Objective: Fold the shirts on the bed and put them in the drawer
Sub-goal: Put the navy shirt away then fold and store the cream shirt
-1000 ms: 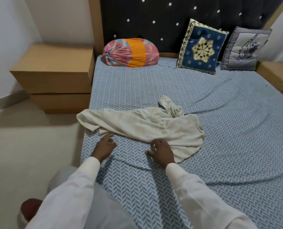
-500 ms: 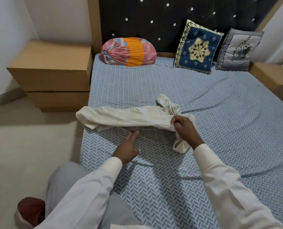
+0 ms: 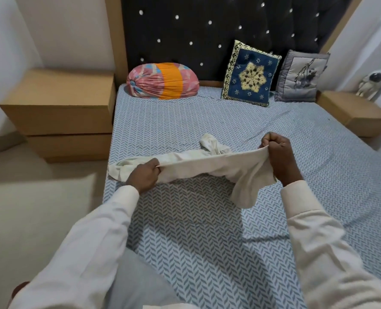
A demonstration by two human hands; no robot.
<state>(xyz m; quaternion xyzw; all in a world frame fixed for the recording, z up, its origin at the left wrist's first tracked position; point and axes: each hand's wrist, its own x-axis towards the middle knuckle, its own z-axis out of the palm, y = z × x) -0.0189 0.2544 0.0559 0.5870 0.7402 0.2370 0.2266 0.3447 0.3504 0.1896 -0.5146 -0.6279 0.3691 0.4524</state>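
Patterned bed; left hand, right hand gripping cream shirt

Head view, close, down over bed, perhaps tilted

both hands, left hand and right hand, grip a cream shirt above the bed.

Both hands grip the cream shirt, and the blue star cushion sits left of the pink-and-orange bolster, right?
Not quite. The head view shows the blue star cushion to the right of the pink-and-orange bolster, not left. The left hand and right hand do both grip the cream shirt.
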